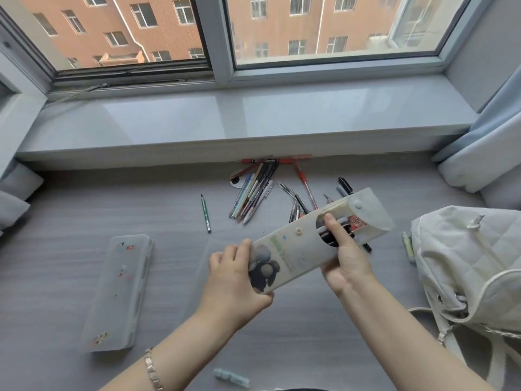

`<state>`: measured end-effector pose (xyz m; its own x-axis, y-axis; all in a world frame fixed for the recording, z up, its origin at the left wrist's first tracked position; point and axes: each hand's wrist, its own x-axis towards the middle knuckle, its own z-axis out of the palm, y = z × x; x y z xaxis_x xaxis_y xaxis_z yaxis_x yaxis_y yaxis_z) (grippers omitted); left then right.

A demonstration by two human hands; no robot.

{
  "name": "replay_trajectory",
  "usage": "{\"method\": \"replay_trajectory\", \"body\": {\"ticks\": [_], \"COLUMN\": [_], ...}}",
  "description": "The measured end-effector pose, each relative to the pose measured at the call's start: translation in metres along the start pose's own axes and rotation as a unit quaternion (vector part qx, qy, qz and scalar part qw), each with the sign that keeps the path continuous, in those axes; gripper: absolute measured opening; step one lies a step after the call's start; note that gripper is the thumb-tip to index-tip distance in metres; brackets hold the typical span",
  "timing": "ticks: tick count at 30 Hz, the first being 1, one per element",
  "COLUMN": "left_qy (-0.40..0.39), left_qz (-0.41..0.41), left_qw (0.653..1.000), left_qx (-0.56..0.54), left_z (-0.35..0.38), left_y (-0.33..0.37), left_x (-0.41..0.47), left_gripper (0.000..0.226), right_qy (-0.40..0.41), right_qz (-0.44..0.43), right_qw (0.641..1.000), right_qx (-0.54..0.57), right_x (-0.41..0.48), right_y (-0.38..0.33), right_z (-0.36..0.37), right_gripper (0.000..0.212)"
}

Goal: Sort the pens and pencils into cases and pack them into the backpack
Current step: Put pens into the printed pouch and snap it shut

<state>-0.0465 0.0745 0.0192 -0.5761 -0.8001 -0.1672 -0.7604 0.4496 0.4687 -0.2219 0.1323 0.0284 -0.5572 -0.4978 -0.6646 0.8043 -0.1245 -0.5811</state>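
I hold a cream pencil case (293,249) with a dark flower print above the grey surface, tilted up to the right, its translucent flap (369,207) open. My left hand (236,280) grips its lower end. My right hand (344,249) holds its middle, the thumb over a cut-out window where pens show inside. A second, translucent case (118,289) lies closed at the left. A pile of pens and pencils (255,190) lies near the sill, more pens (303,193) sit behind the held case, and a green pencil (205,213) lies apart. A white quilted backpack (468,266) stands at the right.
A glossy window sill (253,122) runs across the back below the window. A small pale-blue item (231,378) lies near the bottom edge. A pale-green highlighter (407,246) rests beside the backpack. A blue curtain (496,114) hangs at the right, cushions at the left.
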Motion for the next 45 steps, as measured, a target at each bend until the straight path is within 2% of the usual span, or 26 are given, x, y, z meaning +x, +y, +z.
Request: {"method": "replay_trajectory", "body": {"ticks": [3, 7, 9, 12, 13, 15, 18, 22, 24, 26, 27, 29, 30, 31, 33, 34, 35, 36, 37, 40, 42, 45], "left_qy": [0.036, 0.061, 0.06, 0.052, 0.044, 0.03, 0.029, 0.043, 0.05, 0.051, 0.05, 0.048, 0.049, 0.05, 0.052, 0.052, 0.051, 0.05, 0.049, 0.048, 0.044, 0.041], "left_qz": [0.016, 0.02, 0.015, 0.005, 0.003, 0.002, 0.006, 0.018, 0.029, 0.03, 0.027, 0.022, 0.019, 0.018, 0.02, 0.02, 0.018, 0.014, 0.009, -0.001, -0.002, -0.004], "left_qw": [0.999, 0.997, 0.997, 0.998, 0.998, 0.999, 0.999, 0.998, 0.998, 0.997, 0.998, 0.998, 0.998, 0.998, 0.998, 0.998, 0.998, 0.999, 0.999, 0.999, 0.999, 0.999], "left_qx": [-0.003, -0.046, -0.052, -0.042, -0.041, -0.042, -0.035, -0.036, -0.037, -0.039, -0.041, -0.04, -0.037, -0.034, -0.029, -0.025, -0.021, -0.017, -0.014, -0.004, 0.004, 0.0], "left_z": [0.001, 0.0, -0.002, -0.004, -0.004, -0.005, -0.007, -0.007, -0.006, -0.005, -0.005, -0.004, -0.004, -0.003, -0.003, -0.003, -0.003, -0.003, -0.003, -0.003, -0.003, -0.002], "left_y": [0.003, -0.002, -0.005, -0.011, -0.012, -0.013, -0.012, -0.003, 0.001, 0.001, -0.001, -0.006, -0.008, -0.01, -0.009, -0.008, -0.007, -0.007, -0.006, -0.003, -0.001, 0.001], "left_x": [-0.002, -0.002, -0.001, -0.001, -0.001, -0.001, -0.003, -0.003, -0.001, -0.001, -0.002, -0.004, -0.005, -0.005, -0.006, -0.006, -0.005, -0.005, -0.004, -0.003, -0.003, -0.005], "left_gripper": [0.09, 0.089, 0.091, 0.093, 0.094, 0.093, 0.092, 0.092, 0.093, 0.093, 0.091, 0.087, 0.086, 0.084, 0.08, 0.078, 0.077, 0.076, 0.076, 0.075, 0.075, 0.076], "right_qy": [-0.048, -0.127, -0.133, -0.081, -0.075, -0.065, -0.044, -0.068, -0.091, -0.102, -0.099, -0.049, 0.002, 0.055, 0.075, 0.05, 0.027, 0.016, 0.008, -0.036, -0.042, -0.058], "right_qz": [0.017, 0.019, -0.067, -0.19, -0.227, -0.299, -0.347, -0.378, -0.387, -0.381, -0.364, -0.362, -0.397, -0.459, -0.552, -0.552, -0.52, -0.474, -0.446, -0.419, -0.368, -0.303], "right_qw": [0.999, 0.987, 0.985, 0.971, 0.956, 0.916, 0.897, 0.87, 0.856, 0.857, 0.866, 0.87, 0.852, 0.809, 0.691, 0.637, 0.598, 0.578, 0.576, 0.643, 0.709, 0.825], "right_qx": [-0.007, -0.095, -0.087, -0.124, -0.171, -0.259, -0.269, -0.31, -0.331, -0.332, -0.33, -0.331, -0.341, -0.362, -0.461, -0.536, -0.61, -0.663, -0.685, -0.64, -0.6, -0.474], "right_x": [-0.002, -0.006, -0.003, 0.003, 0.004, 0.006, 0.007, -0.007, -0.015, -0.017, -0.018, -0.016, -0.017, -0.018, -0.018, -0.02, -0.021, -0.021, -0.021, -0.023, -0.022, -0.022], "right_y": [0.003, -0.003, -0.012, -0.029, -0.031, -0.031, -0.032, -0.019, -0.005, 0.0, -0.001, -0.007, -0.012, -0.017, -0.026, -0.027, -0.026, -0.025, -0.023, -0.016, -0.011, -0.005], "right_z": [-0.004, -0.011, -0.015, -0.023, -0.025, -0.027, -0.025, -0.022, -0.022, -0.022, -0.02, -0.02, -0.02, -0.019, -0.019, -0.017, -0.014, -0.012, -0.011, -0.007, -0.006, -0.005], "right_gripper": [0.012, 0.041, 0.049, 0.078, 0.076, 0.051, 0.023, 0.017, 0.024, 0.034, 0.032, 0.01, 0.007, 0.019, 0.022, 0.021, 0.022, 0.021, 0.019, 0.02, 0.025, 0.029]}}
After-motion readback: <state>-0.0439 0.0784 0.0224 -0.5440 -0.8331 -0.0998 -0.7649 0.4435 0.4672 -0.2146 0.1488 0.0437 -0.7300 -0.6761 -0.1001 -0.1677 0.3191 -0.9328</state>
